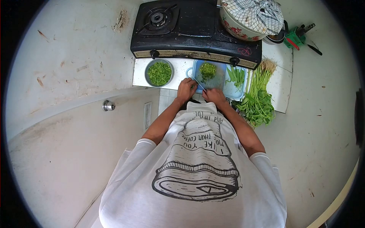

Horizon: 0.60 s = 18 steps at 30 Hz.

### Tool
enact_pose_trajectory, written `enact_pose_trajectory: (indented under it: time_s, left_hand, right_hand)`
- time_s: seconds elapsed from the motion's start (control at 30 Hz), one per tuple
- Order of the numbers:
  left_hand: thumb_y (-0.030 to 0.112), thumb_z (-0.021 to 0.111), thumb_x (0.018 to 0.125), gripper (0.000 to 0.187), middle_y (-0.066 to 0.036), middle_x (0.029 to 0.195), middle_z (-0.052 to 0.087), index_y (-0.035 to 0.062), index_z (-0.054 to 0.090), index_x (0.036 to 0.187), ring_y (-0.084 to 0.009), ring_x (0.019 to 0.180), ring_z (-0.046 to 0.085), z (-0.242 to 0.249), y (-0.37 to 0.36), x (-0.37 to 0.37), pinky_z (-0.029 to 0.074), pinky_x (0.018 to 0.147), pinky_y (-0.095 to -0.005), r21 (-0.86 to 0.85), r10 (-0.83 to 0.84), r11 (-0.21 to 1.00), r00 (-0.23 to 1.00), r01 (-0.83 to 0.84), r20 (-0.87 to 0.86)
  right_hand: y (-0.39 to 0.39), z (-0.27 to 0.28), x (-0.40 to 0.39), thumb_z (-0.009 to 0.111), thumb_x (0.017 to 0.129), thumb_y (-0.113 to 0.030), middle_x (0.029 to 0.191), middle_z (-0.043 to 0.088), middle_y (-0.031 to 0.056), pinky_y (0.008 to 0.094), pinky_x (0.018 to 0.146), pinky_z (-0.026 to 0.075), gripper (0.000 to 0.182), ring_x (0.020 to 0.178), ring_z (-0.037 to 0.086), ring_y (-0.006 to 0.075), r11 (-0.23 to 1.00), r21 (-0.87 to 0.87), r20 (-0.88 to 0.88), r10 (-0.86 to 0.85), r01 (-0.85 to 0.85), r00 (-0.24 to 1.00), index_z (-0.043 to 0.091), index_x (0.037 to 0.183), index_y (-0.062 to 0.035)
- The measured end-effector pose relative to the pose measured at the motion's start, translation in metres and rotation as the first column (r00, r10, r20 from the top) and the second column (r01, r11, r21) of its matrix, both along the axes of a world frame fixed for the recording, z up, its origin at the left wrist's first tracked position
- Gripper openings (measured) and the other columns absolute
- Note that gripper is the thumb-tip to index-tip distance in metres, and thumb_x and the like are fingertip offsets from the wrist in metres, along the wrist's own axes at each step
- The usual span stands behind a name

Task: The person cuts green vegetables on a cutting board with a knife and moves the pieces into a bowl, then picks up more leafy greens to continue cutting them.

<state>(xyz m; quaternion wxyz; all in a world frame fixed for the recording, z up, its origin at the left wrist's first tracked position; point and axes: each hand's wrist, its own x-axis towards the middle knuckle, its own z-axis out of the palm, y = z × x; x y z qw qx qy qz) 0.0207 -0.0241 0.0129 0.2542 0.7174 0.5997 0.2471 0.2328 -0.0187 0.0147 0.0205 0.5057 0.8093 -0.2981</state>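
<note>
Steel bowl (159, 73): chopped greens | left hand (186, 90): pressing greens | right hand (214, 95): closed on knife (199, 83)

A blue cutting board (218, 81) lies flat just in front of the black stove (195, 30). On it sits a small heap of finely chopped greens (207, 70), nearer the stove. A knife (199, 83) slants across the board's near edge, its thin blade angled away from the stove, just beside a bunch of uncut green stems (237, 76).
</note>
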Motion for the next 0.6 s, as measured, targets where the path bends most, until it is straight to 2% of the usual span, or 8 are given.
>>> enact_pose_trajectory:
  time_s: [0.27, 0.37, 0.6]
  left_hand:
    - [0.011, 0.074, 0.081, 0.01, -0.01, 0.088, 0.068, 0.0077, 0.076, 0.09, -0.0325, 0.088, 0.065, 0.007, 0.0, 0.0, 0.05, 0.082, -0.0445, 0.039, 0.0, 0.999, 1.0, -0.001, 0.015]
    - [0.012, 0.073, 0.084, 0.009, -0.012, 0.09, 0.069, 0.0065, 0.076, 0.091, -0.0334, 0.088, 0.066, 0.011, -0.001, -0.001, 0.053, 0.083, -0.0448, 0.05, -0.032, 0.998, 0.999, 0.033, -0.004]
    - [0.011, 0.074, 0.083, 0.007, -0.009, 0.087, 0.071, 0.0079, 0.076, 0.09, -0.032, 0.086, 0.067, 0.006, -0.001, 0.0, 0.051, 0.08, -0.0444, 0.032, 0.021, 0.999, 0.999, -0.022, 0.039]
  right_hand:
    - [0.004, 0.003, -0.008, 0.051, 0.102, -0.042, 0.08, 0.073, 0.0255, 0.0543, 0.079, 0.058, 0.052, 0.077, 0.073, 0.0432, 1.0, -0.01, 0.036, -0.006, 0.006, 0.999, 0.077, 0.082, -0.0017]
    - [0.002, 0.001, -0.005, 0.051, 0.102, -0.042, 0.079, 0.073, 0.0252, 0.0542, 0.077, 0.059, 0.052, 0.075, 0.073, 0.0431, 1.0, 0.006, 0.041, 0.004, -0.004, 0.999, 0.077, 0.081, -0.0017]
    - [-0.003, 0.0, 0.003, 0.051, 0.102, -0.041, 0.076, 0.07, 0.0272, 0.0544, 0.071, 0.058, 0.053, 0.071, 0.072, 0.0438, 1.0, 0.016, -0.007, -0.018, 0.018, 1.0, 0.076, 0.08, 0.0]
